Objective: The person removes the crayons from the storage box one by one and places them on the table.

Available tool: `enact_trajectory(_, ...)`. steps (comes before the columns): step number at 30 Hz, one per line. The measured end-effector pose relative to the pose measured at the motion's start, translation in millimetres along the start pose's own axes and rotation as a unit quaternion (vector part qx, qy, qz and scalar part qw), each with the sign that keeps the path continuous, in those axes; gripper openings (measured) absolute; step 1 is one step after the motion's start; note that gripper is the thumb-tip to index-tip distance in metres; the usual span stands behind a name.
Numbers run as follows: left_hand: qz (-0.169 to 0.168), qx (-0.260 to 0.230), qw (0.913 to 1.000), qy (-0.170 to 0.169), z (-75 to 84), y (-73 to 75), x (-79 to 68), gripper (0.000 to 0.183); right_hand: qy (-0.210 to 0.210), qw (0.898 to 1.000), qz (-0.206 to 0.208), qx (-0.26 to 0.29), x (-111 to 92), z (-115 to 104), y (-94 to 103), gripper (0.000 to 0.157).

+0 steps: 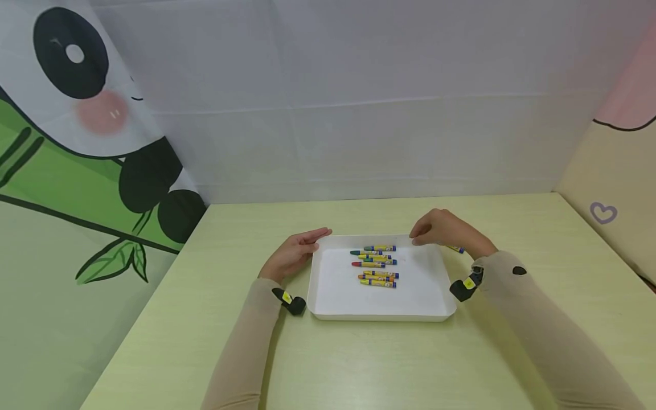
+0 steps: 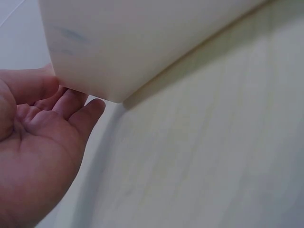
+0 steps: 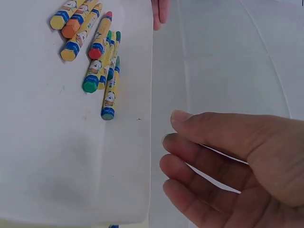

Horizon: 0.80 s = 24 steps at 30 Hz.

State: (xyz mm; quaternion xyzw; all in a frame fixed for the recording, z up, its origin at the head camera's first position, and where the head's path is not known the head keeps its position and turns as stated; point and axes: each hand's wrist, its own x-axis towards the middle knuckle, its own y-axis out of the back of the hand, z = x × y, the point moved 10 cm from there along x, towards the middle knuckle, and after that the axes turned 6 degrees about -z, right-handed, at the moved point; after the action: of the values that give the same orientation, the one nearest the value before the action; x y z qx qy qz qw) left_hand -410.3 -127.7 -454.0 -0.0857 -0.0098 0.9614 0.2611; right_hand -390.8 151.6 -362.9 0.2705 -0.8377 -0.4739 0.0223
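Observation:
A white rectangular tray sits on the table with several crayons in yellow wrappers with blue ends. They lie in two loose groups, green, yellow and red tips farther back, orange and yellow nearer. At the tray's far left corner, my left hand grips the edge; in the left wrist view its thumb presses the wall and the other fingers curl below. My right hand hovers at the far right corner. In the right wrist view its fingers bend loosely beside the rim, with nothing between them.
Another crayon lies on the pale wooden table right of the tray, partly hidden by my right wrist. A white cloth backdrop stands behind the table, with printed panels at both sides.

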Motion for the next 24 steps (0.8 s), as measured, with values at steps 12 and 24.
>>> enact_trajectory(12,-0.009,-0.011,0.9999,-0.006,0.6,-2.0,1.1,0.05,0.03,0.996,-0.087,-0.017,17.2,-15.7,-32.8,0.015)
enact_trajectory(24,-0.013,-0.009,0.9998,-0.012,1.9,-2.8,0.1,0.05,0.043,0.989,-0.141,-0.019,23.5,-21.3,-57.5,0.006)
